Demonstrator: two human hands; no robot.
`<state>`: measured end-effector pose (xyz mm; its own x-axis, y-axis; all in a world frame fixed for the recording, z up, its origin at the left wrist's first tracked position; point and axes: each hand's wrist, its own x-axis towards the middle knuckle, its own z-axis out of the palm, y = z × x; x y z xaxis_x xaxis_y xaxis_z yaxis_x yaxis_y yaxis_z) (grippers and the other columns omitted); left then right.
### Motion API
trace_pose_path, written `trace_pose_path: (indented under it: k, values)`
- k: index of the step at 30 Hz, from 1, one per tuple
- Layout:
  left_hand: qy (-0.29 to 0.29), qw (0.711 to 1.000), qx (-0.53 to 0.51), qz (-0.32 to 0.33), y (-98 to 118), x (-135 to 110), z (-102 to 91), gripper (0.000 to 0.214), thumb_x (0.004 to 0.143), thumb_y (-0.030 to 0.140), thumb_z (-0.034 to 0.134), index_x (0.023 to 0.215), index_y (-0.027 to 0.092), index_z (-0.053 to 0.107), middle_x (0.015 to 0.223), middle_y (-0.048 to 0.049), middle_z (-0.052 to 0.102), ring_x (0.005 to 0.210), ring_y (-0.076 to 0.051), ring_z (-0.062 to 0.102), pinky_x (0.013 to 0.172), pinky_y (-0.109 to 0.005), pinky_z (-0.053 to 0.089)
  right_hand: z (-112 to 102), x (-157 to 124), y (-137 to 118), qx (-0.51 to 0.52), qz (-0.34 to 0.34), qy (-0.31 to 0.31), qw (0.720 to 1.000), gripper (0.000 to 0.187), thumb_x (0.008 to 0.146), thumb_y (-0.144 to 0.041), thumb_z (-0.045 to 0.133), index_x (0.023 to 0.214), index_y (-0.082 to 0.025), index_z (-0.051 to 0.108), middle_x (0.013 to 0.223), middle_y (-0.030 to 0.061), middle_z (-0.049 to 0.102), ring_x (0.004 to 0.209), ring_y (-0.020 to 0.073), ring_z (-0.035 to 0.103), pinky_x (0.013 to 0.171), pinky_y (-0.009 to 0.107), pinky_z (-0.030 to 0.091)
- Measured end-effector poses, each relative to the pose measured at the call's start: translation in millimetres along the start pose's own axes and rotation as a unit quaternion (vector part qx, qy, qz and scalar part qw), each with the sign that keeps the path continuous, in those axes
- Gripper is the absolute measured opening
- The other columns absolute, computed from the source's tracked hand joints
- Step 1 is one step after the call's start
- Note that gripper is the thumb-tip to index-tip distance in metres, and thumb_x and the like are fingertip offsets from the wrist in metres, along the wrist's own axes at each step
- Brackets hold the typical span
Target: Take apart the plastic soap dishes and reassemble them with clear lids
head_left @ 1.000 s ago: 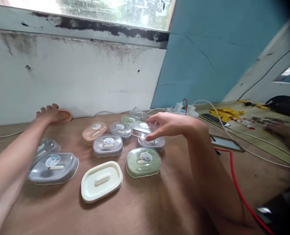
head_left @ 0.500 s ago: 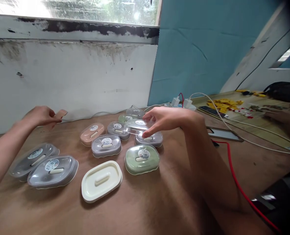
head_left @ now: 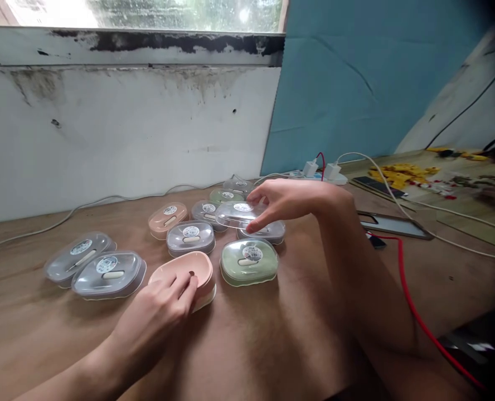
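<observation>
My left hand (head_left: 158, 306) is closed on a pink soap dish tray (head_left: 200, 264), its fingers down inside it near the slot. Under the tray, the cream base (head_left: 205, 299) shows at the right side; the hand hides the rest. My right hand (head_left: 301, 199) pinches a clear lid (head_left: 231, 217) with a round label, holding it above a lidded grey soap dish (head_left: 272, 231). Just right of the pink tray is a lidded green soap dish (head_left: 247, 270). A grey lidded dish (head_left: 191, 238) stands behind the tray.
Two grey lidded dishes (head_left: 109, 275) stand at the left, a pink one (head_left: 168, 220) farther back. White chargers (head_left: 310, 168), a red cable (head_left: 404, 295) and a phone frame (head_left: 392, 224) lie to the right. Yellow pieces (head_left: 402, 174) are at the far right.
My left hand has come from the upper left with the pink tray, down onto the cream base. My right hand still holds the clear lid in about the same place.
</observation>
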<state>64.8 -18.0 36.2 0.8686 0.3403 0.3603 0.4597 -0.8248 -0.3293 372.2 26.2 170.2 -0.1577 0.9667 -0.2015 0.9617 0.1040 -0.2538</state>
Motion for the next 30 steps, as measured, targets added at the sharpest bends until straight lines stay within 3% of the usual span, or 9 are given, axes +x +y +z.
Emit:
trace_pose_path:
  k: [3, 6, 11, 15, 22, 26, 28, 30]
  values:
    - [-0.011, 1.0, -0.014, -0.007, 0, -3, 13.3, 0.029, 0.095, 0.01, 0.048, 0.119, 0.009, 0.065, 0.109, -0.0197, 0.073, 0.091, -0.033, 0.074, 0.065, -0.042, 0.063, 1, 1, -4, -0.007, 0.008, -0.043, 0.999, 0.05, 0.068, -0.068, 0.078, 0.084, -0.022, 0.065, 0.086, 0.0025, 0.066, 0.081, 0.0228, 0.061, 0.067, 0.033, 0.042]
    - [0.019, 0.999, -0.037, -0.008, -3, -5, 17.3, 0.026, 0.101, 0.019, 0.052, 0.121, 0.01, 0.065, 0.11, -0.0182, 0.073, 0.091, -0.031, 0.073, 0.073, -0.044, 0.063, 2, 3, -5, -0.019, -0.002, -0.044, 0.999, 0.05, 0.069, -0.069, 0.077, 0.083, -0.023, 0.063, 0.083, 0.0018, 0.065, 0.077, 0.0217, 0.059, 0.064, 0.033, 0.04]
    - [0.029, 0.997, -0.076, -0.01, -1, -17, 17.7, 0.04, 0.1, 0.034, 0.06, 0.134, 0.012, 0.061, 0.117, -0.0178, 0.07, 0.101, -0.033, 0.069, 0.08, -0.047, 0.06, 7, 7, -9, -0.039, -0.005, -0.045, 0.998, 0.05, 0.069, -0.07, 0.077, 0.082, -0.023, 0.063, 0.078, 0.0006, 0.062, 0.072, 0.0202, 0.056, 0.06, 0.033, 0.035]
    - [0.085, 0.994, -0.06, 0.014, 1, -23, 25.6, 0.035, 0.098, 0.015, 0.057, 0.132, 0.007, 0.06, 0.112, -0.0176, 0.071, 0.096, -0.029, 0.068, 0.081, -0.043, 0.059, 13, 11, -14, -0.037, -0.016, -0.07, 0.997, 0.05, 0.07, -0.07, 0.076, 0.083, -0.023, 0.065, 0.075, 0.0002, 0.061, 0.07, 0.0196, 0.056, 0.059, 0.032, 0.034]
    - [0.073, 0.991, -0.11, 0.012, 1, -30, 33.6, 0.04, 0.098, 0.011, 0.052, 0.138, 0.013, 0.055, 0.116, -0.0154, 0.07, 0.106, -0.027, 0.067, 0.086, -0.04, 0.057, 24, 13, -32, -0.028, -0.072, -0.093, 0.993, 0.051, 0.07, -0.069, 0.077, 0.093, -0.024, 0.069, 0.083, 0.0003, 0.068, 0.073, 0.0202, 0.06, 0.062, 0.032, 0.037]
    - [0.107, 0.983, -0.133, -0.062, -3, -39, 31.7, 0.048, 0.097, 0.028, 0.061, 0.142, 0.018, 0.049, 0.119, -0.0148, 0.066, 0.108, -0.03, 0.063, 0.089, -0.044, 0.056, 37, 17, -41, -0.008, -0.134, -0.086, 0.987, 0.053, 0.069, -0.069, 0.078, 0.096, -0.024, 0.071, 0.088, 0.0021, 0.071, 0.076, 0.0223, 0.063, 0.064, 0.033, 0.041]
    - [0.163, 0.964, -0.165, -0.134, -6, -44, 32.5, 0.053, 0.093, 0.03, 0.065, 0.141, 0.022, 0.044, 0.128, -0.0158, 0.058, 0.121, -0.034, 0.056, 0.1, -0.053, 0.052, 47, 20, -47, 0.007, -0.17, -0.077, 0.982, 0.062, 0.067, -0.066, 0.081, 0.112, -0.024, 0.071, 0.104, 0.0052, 0.073, 0.089, 0.0265, 0.066, 0.07, 0.034, 0.045]
    - [0.216, 0.93, -0.22, -0.201, -9, -46, 35.5, 0.054, 0.095, 0.034, 0.061, 0.143, 0.026, 0.037, 0.141, -0.0171, 0.047, 0.138, -0.038, 0.044, 0.113, -0.066, 0.04, 59, 22, -54, 0.016, -0.207, -0.069, 0.976, 0.076, 0.068, -0.058, 0.084, 0.132, -0.023, 0.064, 0.127, 0.0095, 0.068, 0.11, 0.0316, 0.064, 0.081, 0.037, 0.049]
